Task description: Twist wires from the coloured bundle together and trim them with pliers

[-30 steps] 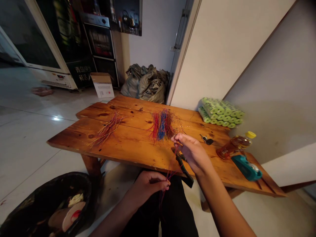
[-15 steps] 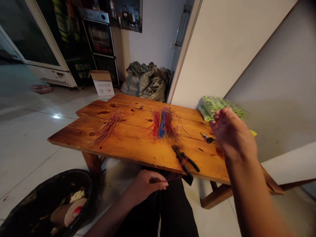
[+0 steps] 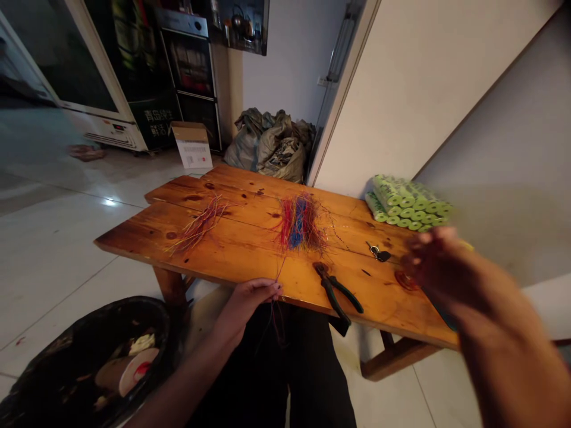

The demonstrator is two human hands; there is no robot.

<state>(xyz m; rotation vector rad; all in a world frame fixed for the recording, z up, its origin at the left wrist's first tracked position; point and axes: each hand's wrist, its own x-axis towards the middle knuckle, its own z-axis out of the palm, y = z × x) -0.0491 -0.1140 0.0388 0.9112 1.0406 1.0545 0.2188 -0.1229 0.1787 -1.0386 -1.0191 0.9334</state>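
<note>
My left hand [image 3: 247,300] is at the near edge of the wooden table [image 3: 241,261], its fingers pinched on a few thin coloured wire strands [image 3: 277,318] that hang down over my dark lap. My right hand [image 3: 439,261] is raised over the table's right end and smeared by motion, so its fingers do not show clearly. A bundle of red, blue and yellow wires [image 3: 300,223] lies mid-table. A thinner spread of reddish wires [image 3: 198,226] lies at the left. Black-handled pliers [image 3: 335,290] rest near the front edge.
Keys [image 3: 378,253] lie right of the wire bundle. Green rolls [image 3: 407,202] are stacked at the back right against the wall. A black bin [image 3: 84,362] with scraps stands on the floor at my left. Sacks [image 3: 272,145] and a cardboard box [image 3: 193,145] sit behind the table.
My left hand rose from my lap to the table's near edge with the strands. My right hand swung from the wire bundle out to the right and then dropped lower.
</note>
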